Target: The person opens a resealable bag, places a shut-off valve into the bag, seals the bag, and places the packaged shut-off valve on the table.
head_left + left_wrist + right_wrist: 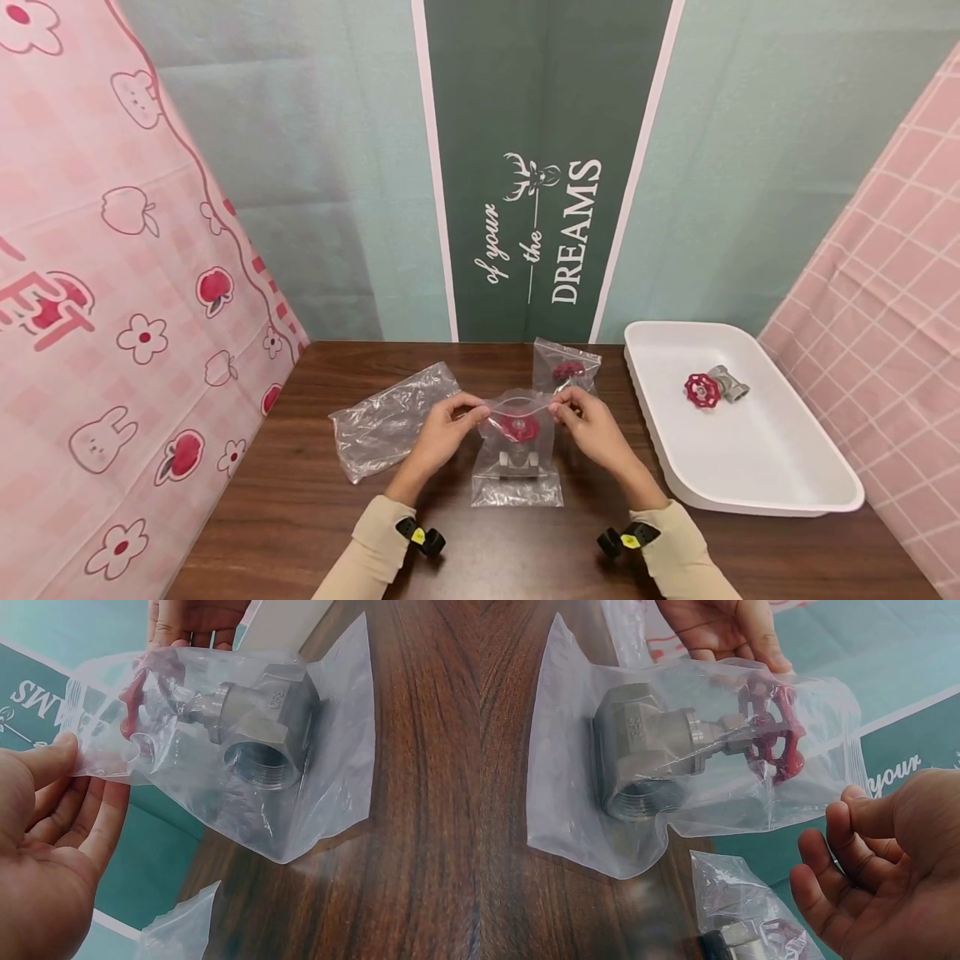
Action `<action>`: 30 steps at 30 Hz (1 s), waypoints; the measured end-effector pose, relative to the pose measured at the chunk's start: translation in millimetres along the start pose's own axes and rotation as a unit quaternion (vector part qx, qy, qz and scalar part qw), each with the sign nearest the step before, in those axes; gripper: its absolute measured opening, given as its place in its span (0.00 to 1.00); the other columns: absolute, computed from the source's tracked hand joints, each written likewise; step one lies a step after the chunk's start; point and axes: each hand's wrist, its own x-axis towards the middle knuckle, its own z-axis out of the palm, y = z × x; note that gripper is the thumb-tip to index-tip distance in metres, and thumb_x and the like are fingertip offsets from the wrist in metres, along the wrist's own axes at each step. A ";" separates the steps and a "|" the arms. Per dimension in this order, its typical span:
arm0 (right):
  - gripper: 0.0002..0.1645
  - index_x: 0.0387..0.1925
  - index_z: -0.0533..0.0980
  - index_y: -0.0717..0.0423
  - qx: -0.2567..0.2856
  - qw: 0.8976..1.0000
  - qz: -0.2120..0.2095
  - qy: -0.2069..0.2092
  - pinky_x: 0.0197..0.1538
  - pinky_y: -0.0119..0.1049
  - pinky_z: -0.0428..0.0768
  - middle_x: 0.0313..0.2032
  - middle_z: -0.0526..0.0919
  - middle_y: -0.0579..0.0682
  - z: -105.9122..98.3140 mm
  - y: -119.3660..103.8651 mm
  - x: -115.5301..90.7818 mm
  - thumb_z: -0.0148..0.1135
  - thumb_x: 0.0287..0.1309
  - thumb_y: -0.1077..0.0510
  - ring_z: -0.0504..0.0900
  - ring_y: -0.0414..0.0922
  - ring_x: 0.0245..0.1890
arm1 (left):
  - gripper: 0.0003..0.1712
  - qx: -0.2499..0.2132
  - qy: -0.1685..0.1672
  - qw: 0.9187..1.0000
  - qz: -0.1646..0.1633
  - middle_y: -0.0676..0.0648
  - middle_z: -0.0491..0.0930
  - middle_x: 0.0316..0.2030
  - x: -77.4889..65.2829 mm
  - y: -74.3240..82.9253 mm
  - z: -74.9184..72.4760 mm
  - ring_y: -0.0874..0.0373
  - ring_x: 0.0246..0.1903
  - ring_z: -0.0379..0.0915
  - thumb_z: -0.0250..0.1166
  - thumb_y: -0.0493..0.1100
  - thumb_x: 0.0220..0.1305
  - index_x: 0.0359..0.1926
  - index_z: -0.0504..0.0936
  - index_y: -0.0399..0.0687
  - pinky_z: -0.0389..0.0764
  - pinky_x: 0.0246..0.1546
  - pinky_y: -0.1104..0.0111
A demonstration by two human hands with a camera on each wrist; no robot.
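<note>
A clear zip bag [517, 492] stands on the brown table, with a metal gate valve [274, 727] inside it. The valve's red handwheel [772, 731] is toward the bag's mouth and its threaded body at the bottom. My left hand [447, 425] pinches the left corner of the mouth between thumb and fingers. At the opposite corner my right hand [591, 425] pinches the bag's edge with thumb and forefinger. In the head view the mouth gapes slightly between the two hands.
An empty-looking clear bag [393, 421] lies flat on the left. Behind my right hand is another bagged valve [567, 369]. The white tray [750, 467] on the right holds a loose valve with a red handwheel [702, 390]. Fabric walls enclose the table's back and sides.
</note>
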 end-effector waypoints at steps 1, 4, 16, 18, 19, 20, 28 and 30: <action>0.05 0.40 0.79 0.61 -0.002 1.000 0.001 0.002 0.33 0.30 0.78 0.31 0.83 0.55 -0.6 -0.7 -0.1 0.61 0.76 0.63 0.81 0.46 0.31 | 0.08 -0.002 0.000 1.000 0.001 0.40 0.88 0.42 -0.3 0.7 0.0 0.67 0.39 0.81 0.70 0.39 0.72 0.45 0.89 0.37 0.82 0.43 0.75; 0.05 0.40 0.80 0.60 -0.012 1.000 0.005 0.009 0.34 0.30 0.79 0.31 0.83 0.57 -2.1 -2.9 -0.2 0.62 0.76 0.63 0.82 0.43 0.31 | 0.07 -0.011 0.000 1.000 0.002 0.39 0.88 0.43 -0.6 3.2 0.2 0.67 0.40 0.82 0.70 0.39 0.72 0.45 0.88 0.38 0.82 0.45 0.75; 0.04 0.40 0.81 0.60 -0.027 0.999 -0.008 0.021 0.33 0.30 0.79 0.32 0.84 0.62 -6.6 -8.4 1.0 0.64 0.74 0.63 0.80 0.35 0.29 | 0.07 -0.044 0.030 0.998 0.023 0.35 0.86 0.44 -2.2 8.5 2.7 0.68 0.39 0.83 0.71 0.36 0.70 0.44 0.88 0.35 0.86 0.44 0.75; 0.04 0.39 0.81 0.60 -0.032 0.999 -0.008 0.025 0.33 0.30 0.79 0.31 0.84 0.60 -7.7 -10.5 1.2 0.64 0.74 0.62 0.79 0.36 0.28 | 0.07 -0.051 0.033 0.998 0.033 0.33 0.85 0.44 -2.1 9.3 2.5 0.68 0.40 0.83 0.71 0.35 0.70 0.44 0.88 0.34 0.86 0.44 0.75; 0.04 0.39 0.81 0.59 -0.034 0.999 -0.008 0.027 0.32 0.31 0.79 0.31 0.84 0.59 -8.2 -11.6 1.2 0.64 0.73 0.62 0.79 0.36 0.29 | 0.07 -0.054 0.034 0.997 0.039 0.32 0.85 0.44 -2.1 9.9 2.3 0.68 0.40 0.83 0.71 0.35 0.70 0.44 0.87 0.33 0.86 0.44 0.75; 0.04 0.39 0.81 0.59 -0.036 0.999 -0.009 0.028 0.32 0.31 0.78 0.31 0.84 0.57 -9.0 -12.6 1.3 0.64 0.74 0.62 0.79 0.37 0.29 | 0.07 -0.057 0.035 0.997 0.045 0.32 0.85 0.44 -2.0 10.5 2.1 0.68 0.40 0.83 0.71 0.35 0.70 0.44 0.87 0.32 0.86 0.44 0.75; 0.05 0.41 0.82 0.60 -0.041 0.998 -0.020 0.040 0.32 0.31 0.75 0.30 0.84 0.52 -15.0 -20.9 0.5 0.64 0.74 0.61 0.82 0.49 0.31 | 0.06 -0.061 0.045 0.995 0.069 0.32 0.85 0.44 -1.3 17.4 0.2 0.66 0.40 0.83 0.71 0.34 0.70 0.43 0.87 0.32 0.86 0.45 0.74; 0.05 0.41 0.82 0.60 -0.041 0.998 -0.022 0.044 0.32 0.31 0.75 0.30 0.84 0.52 -15.8 -22.7 0.2 0.64 0.75 0.61 0.81 0.48 0.31 | 0.06 -0.060 0.047 0.994 0.077 0.32 0.85 0.43 -1.2 19.8 -0.3 0.66 0.41 0.83 0.71 0.34 0.70 0.43 0.87 0.33 0.86 0.45 0.74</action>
